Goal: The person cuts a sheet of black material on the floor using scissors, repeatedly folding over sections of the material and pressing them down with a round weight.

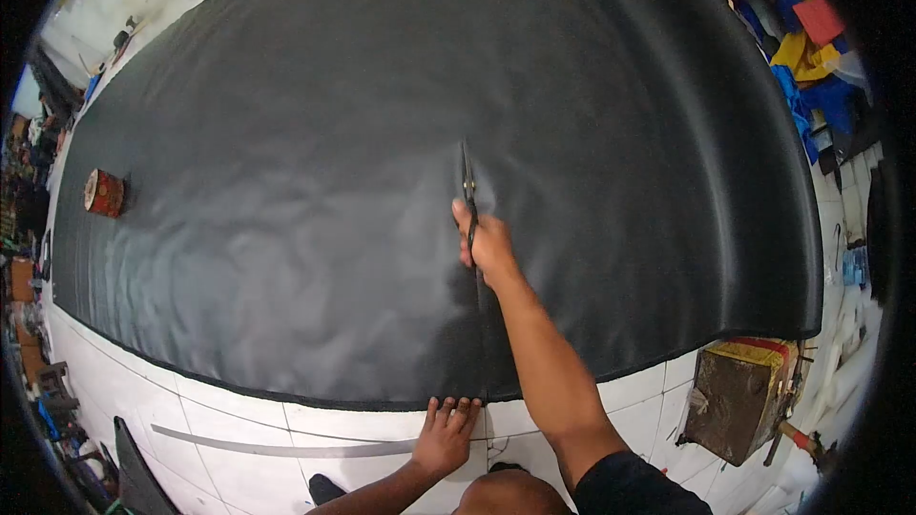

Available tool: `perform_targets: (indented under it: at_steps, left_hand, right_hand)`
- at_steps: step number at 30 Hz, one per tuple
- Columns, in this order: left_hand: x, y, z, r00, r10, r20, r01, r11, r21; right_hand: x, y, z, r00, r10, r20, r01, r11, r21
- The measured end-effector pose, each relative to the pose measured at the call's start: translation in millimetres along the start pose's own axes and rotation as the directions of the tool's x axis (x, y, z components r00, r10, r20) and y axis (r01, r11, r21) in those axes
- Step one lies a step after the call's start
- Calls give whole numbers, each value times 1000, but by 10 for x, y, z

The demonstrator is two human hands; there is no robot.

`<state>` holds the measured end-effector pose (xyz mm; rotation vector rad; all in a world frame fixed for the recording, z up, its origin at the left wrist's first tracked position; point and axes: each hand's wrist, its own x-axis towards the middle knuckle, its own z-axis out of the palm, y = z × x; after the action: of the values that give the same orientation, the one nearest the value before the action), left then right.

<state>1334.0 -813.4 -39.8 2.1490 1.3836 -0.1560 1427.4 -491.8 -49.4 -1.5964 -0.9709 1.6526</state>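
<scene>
A large black sheet (pixel 315 191), looking like vinyl or leatherette, covers much of the tiled floor. My right hand (pixel 489 243) is closed around the handles of a pair of scissors (pixel 468 179), their blades pointing away from me in the middle of the sheet. A straight cut line runs from the near edge up toward the scissors. My left hand (pixel 447 434) lies with fingers stretched out, fingertips on the sheet's near edge beside that line.
A red round tin or roll (pixel 103 193) stands on the sheet at the left. A long grey strip (pixel 277 446) lies on the tiles near my left hand. At the lower right is a worn box (pixel 739 401) with tools; colourful cloth (pixel 811 57) lies at the upper right.
</scene>
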Motion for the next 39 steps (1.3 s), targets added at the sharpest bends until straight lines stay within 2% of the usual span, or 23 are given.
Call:
perform_targets:
  at_steps: [3, 7, 9, 12, 15, 19, 21, 22, 24, 25, 26, 27, 28, 29, 31, 32, 34, 36, 39]
  left_hand:
    - [-5, -1, -44, 1000, -2, -24, 0, 997, -82]
    - [7, -13, -79, 1000, 4, -13, -4, 998, -65]
    - [25, 9, -131, 998, 2, 56, 1, 998, -57]
    - [-1, -2, -62, 1000, 14, -27, -16, 996, -86]
    - [-4, -11, -64, 1000, 6, -14, -8, 994, -113]
    - [12, -30, -46, 998, -6, 58, 8, 1000, -21]
    - [35, -21, -108, 998, 41, -56, -38, 998, 53]
    - [105, 15, -328, 997, 43, -61, -40, 998, 48]
    - [370, -32, -806, 971, -169, 168, 214, 928, -305]
    - [593, -197, -907, 973, -212, -93, 170, 927, -334]
    - [903, -436, -1001, 904, -248, -350, 119, 929, -349]
    - [1319, -692, -1225, 842, -255, -476, 79, 930, -359]
    - [1702, -877, -1441, 748, -325, -579, 115, 922, -369]
    - [2056, -1081, -1591, 647, -277, -711, 149, 960, -238]
    - [2565, -1423, -1752, 621, -264, -738, 277, 955, -109]
    - [2678, -1472, -1714, 613, -269, -743, 270, 955, -123]
    - [2805, -1561, -1689, 647, -361, -672, 400, 911, -105]
    - [2812, -1616, -1621, 671, -376, -639, 420, 903, -90]
    - [2823, -1629, -1655, 652, -346, -675, 378, 920, -107]
  right_hand:
    - [370, -220, 66, 998, -14, -55, 12, 999, -38]
    - [626, -239, 95, 994, -90, -54, 88, 995, -43]
    - [639, -232, 86, 994, -101, -51, 99, 994, -44]
    - [702, -306, 110, 997, -63, -37, 64, 998, 9]
    - [1012, -555, 171, 998, -51, -24, 52, 998, 29]
    - [1393, -774, 210, 998, -52, -28, 52, 998, 28]
    - [1427, -740, 200, 998, -63, -24, 64, 997, 36]
    - [1423, -734, 188, 997, -72, -19, 73, 997, 40]
    - [1439, -750, 152, 998, -63, -4, 63, 997, 40]
    - [1434, -745, 178, 999, -51, 18, 50, 998, 45]
    - [1431, -740, 213, 998, -53, 25, 52, 998, 39]
    - [1423, -736, 222, 998, -60, 1, 60, 997, 41]
    - [1420, -753, 209, 997, -72, -27, 73, 996, 43]
    - [1445, -751, 189, 998, -55, -3, 55, 998, 30]
    - [1445, -782, 241, 999, -45, -6, 45, 999, 2]
    - [1441, -776, 197, 1000, -17, -26, 17, 1000, -26]
    - [1380, -842, 163, 1000, -14, -2, 14, 1000, 13]
    - [1401, -787, 182, 999, -36, 6, 36, 999, 27]
    - [1403, -806, 175, 998, -54, 23, 53, 998, 37]
